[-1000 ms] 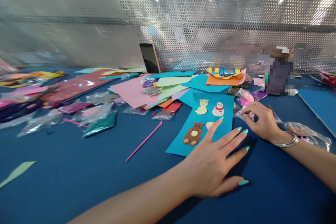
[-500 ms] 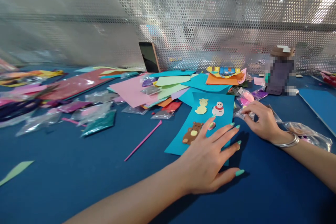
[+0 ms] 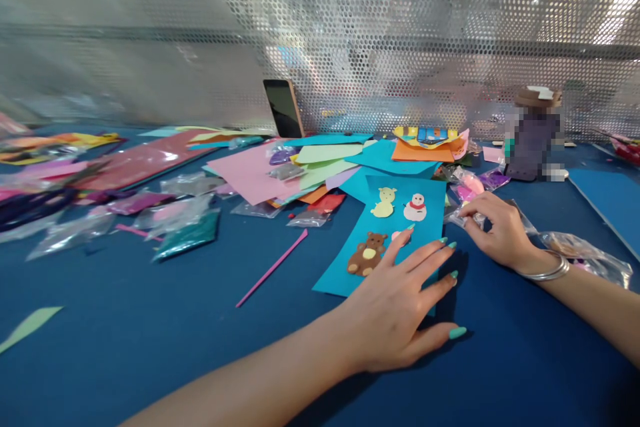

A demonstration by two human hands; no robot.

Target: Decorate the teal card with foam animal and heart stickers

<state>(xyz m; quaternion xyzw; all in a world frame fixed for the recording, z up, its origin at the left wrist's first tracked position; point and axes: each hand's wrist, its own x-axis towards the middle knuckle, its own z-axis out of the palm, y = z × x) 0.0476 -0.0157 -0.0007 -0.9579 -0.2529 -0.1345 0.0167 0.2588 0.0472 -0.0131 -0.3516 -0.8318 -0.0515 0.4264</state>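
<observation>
My left hand [image 3: 400, 307] lies flat and open on the near end of a teal card [image 3: 430, 195], fingers spread, the index fingertip touching a small pink sticker beside a brown bear sticker [image 3: 367, 254]. A yellow duck sticker [image 3: 385, 202] and a snowman sticker [image 3: 415, 207] sit further up the card. My right hand [image 3: 497, 233], with a metal bangle at the wrist, pinches a clear plastic packet [image 3: 583, 252] just right of the card.
Coloured paper sheets [image 3: 260, 173] and small plastic bags [image 3: 190, 233] crowd the blue table [image 3: 150, 333] behind and to the left. A pink strip [image 3: 273, 268] lies left of the card. A phone [image 3: 284, 109] leans on the perforated metal screen.
My left hand slid a little to the left and back onto the card, its index finger now at the pink sticker. My right hand stayed on the packet.
</observation>
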